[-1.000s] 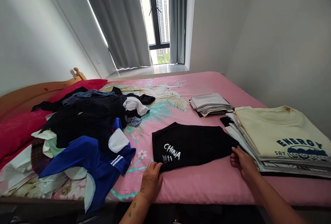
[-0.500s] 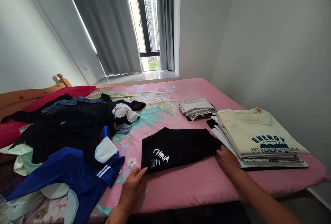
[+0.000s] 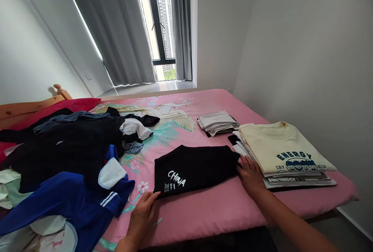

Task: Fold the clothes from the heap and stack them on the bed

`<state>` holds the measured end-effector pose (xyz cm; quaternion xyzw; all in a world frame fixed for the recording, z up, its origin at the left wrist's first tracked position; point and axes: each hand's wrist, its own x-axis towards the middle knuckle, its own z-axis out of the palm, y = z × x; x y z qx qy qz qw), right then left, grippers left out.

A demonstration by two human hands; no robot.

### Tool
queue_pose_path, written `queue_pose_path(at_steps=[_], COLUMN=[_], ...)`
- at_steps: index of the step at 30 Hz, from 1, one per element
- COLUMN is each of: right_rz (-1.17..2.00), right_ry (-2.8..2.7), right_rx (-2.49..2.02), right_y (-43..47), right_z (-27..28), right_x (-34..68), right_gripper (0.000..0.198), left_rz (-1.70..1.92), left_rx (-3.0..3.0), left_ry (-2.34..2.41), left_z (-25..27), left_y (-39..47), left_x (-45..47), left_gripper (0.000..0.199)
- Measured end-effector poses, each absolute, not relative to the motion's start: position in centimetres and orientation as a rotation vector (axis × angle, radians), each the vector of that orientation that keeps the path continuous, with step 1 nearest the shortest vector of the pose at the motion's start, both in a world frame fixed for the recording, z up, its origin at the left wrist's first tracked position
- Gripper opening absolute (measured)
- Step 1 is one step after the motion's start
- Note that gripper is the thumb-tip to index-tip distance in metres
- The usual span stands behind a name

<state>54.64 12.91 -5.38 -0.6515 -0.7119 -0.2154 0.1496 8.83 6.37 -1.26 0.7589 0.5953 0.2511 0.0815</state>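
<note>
A pair of black shorts (image 3: 201, 166) with white "CHINA" lettering lies folded lengthwise and flat on the bed. My left hand (image 3: 142, 209) pinches its near left corner between thumb and fingers. At the right end, my right hand (image 3: 251, 174) has its fingers closed on the narrow edge, the fingertips partly hidden by the cloth. Just beyond that hand stands a stack of folded tops, with a cream T-shirt (image 3: 279, 143) uppermost, printed "ENERGY".
Loose dark clothes (image 3: 78, 139) heap on the left, with a blue garment (image 3: 75, 201) in front. A smaller folded pile (image 3: 218, 122) sits behind the shorts. The pink sheet (image 3: 201, 221) covers the bed up to its front edge. Grey curtains (image 3: 110, 30) flank a window.
The view has turned slightly right, so everything appears further left. Both hands stay at the ends of the shorts; the right fingers have shifted slightly along the edge.
</note>
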Motion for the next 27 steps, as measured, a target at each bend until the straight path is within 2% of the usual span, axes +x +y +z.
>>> queue_pose_path(at_steps=[8,13,18,21,27], right_rz=[-0.618,-0.532,-0.503,-0.460,-0.139], right_ry=[-2.190,-2.475,-2.470,-2.472,-2.264], right_rx=[-1.747,-1.482,-1.413,-1.323,-1.210], right_y=[12.8,12.7,14.4,15.1,12.5], right_z=[-3.1,-1.8,-2.2,0.8,13.9], right_x=[54.6,55.1,56.1,56.5,57.9], right_gripper=[0.011,0.021,0.022,0.013,0.011], left_rz=[0.742,0.761,0.727,0.762,1.009], left_rx=[2.225,2.261,2.359,2.372,2.285], left_ry=[1.770,1.754,1.783,1.807,1.710], left_z=[-1.2,-1.2,-0.3,3.3,14.6], left_y=[6.1,6.4,6.9,7.1,5.5], left_x=[8.9,8.6,8.1,7.1,4.6], left_gripper=[0.028,0.029,0.032,0.029,0.026])
